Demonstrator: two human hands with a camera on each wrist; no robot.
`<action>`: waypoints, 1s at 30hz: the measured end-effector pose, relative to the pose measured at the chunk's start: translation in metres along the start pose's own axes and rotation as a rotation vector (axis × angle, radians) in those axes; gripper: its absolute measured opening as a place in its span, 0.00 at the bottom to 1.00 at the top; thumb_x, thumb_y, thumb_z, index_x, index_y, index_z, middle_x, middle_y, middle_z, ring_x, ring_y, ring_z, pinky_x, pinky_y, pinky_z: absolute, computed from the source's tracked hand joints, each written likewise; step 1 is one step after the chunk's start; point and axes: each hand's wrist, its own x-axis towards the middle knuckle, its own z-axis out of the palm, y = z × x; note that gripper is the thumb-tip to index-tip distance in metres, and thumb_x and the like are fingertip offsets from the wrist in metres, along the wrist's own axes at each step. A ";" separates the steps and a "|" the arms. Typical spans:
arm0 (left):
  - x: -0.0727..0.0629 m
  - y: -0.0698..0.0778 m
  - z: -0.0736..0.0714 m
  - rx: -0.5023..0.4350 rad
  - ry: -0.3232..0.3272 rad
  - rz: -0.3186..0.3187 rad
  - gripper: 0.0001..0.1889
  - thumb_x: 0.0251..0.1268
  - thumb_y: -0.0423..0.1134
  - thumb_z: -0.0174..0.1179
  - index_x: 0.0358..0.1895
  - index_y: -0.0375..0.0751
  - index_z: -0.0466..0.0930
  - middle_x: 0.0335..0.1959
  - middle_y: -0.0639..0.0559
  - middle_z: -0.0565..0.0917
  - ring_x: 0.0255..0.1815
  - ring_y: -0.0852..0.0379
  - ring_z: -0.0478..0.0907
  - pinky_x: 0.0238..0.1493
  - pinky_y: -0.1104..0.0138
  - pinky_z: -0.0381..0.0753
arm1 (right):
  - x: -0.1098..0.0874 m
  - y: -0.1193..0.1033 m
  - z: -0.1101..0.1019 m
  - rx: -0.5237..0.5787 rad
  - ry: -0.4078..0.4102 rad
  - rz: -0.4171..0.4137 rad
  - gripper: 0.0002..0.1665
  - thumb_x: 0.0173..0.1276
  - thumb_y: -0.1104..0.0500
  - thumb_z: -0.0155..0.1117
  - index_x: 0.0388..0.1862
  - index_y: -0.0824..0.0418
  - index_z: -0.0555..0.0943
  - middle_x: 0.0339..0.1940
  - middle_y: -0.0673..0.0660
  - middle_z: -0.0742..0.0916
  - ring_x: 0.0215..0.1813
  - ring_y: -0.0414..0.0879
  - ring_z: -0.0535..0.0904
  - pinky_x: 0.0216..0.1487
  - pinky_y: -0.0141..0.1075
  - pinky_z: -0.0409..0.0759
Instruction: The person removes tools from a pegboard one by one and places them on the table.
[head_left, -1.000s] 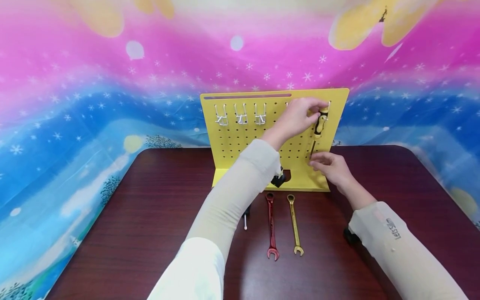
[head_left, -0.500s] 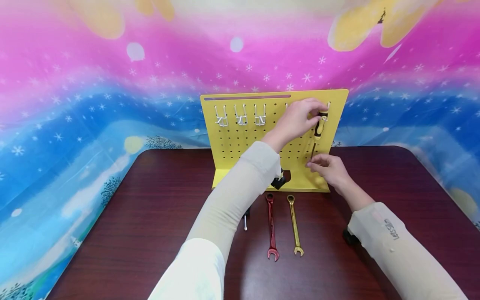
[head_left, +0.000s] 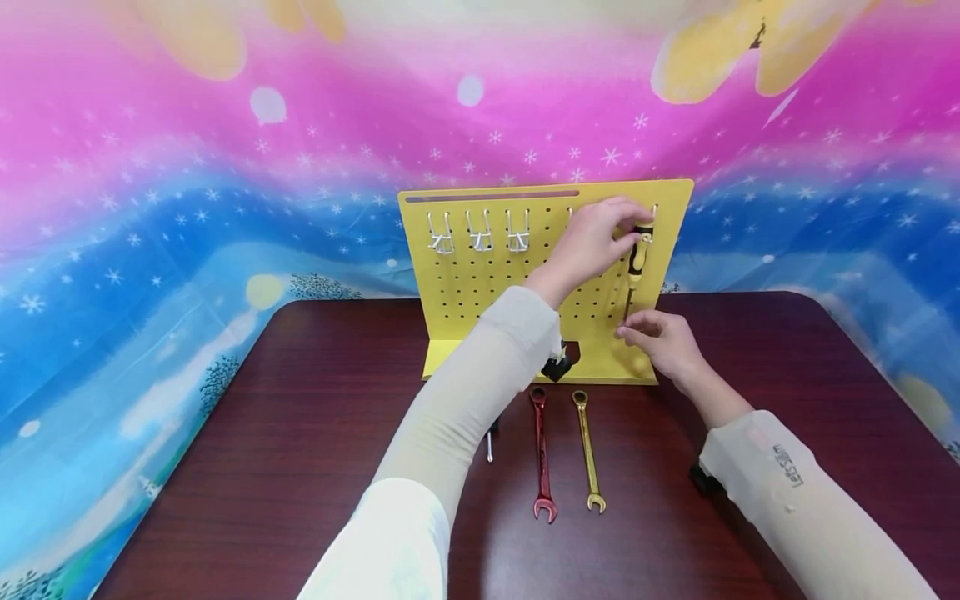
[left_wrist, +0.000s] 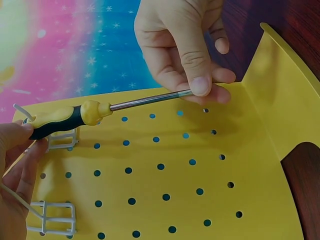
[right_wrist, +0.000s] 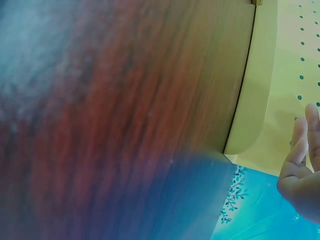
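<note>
A yellow-and-black screwdriver (head_left: 637,257) stands nearly upright in front of the pegboard (head_left: 517,292), at its right end. My left hand (head_left: 594,237) pinches the upper end of the handle, close by a white hook. Lower down, the thumb and fingers of my right hand (head_left: 666,340) pinch the tip end of the shaft. The left wrist view shows the whole screwdriver (left_wrist: 95,113) across the board, its handle end right at a white wire hook (left_wrist: 62,141). In the right wrist view only part of my right hand (right_wrist: 302,175) shows, at the edge.
Several white double hooks (head_left: 480,232) line the board's upper left. A red wrench (head_left: 542,458) and a gold wrench (head_left: 588,454) lie on the dark wood table (head_left: 337,467). Another screwdriver's shaft (head_left: 490,447) shows beside my left sleeve, which hides the rest.
The screwdriver handle has turned and sunk slightly within my left hand's hold. My right hand, at the shaft tip, has shifted a little down. The wrenches have stayed put.
</note>
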 end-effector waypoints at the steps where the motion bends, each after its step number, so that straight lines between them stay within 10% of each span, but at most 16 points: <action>1: 0.000 0.000 0.000 -0.001 0.000 0.001 0.17 0.74 0.37 0.57 0.63 0.50 0.79 0.61 0.59 0.81 0.56 0.66 0.78 0.57 0.83 0.72 | -0.001 0.000 0.000 -0.002 0.001 -0.008 0.16 0.72 0.53 0.65 0.46 0.66 0.84 0.43 0.64 0.89 0.37 0.35 0.81 0.39 0.29 0.77; 30: -0.008 0.006 -0.004 -0.058 -0.018 0.024 0.16 0.73 0.36 0.57 0.62 0.47 0.79 0.62 0.56 0.80 0.55 0.66 0.81 0.57 0.83 0.74 | -0.017 -0.005 -0.006 -0.096 0.012 -0.096 0.13 0.72 0.54 0.64 0.42 0.63 0.86 0.44 0.63 0.89 0.37 0.26 0.78 0.38 0.28 0.78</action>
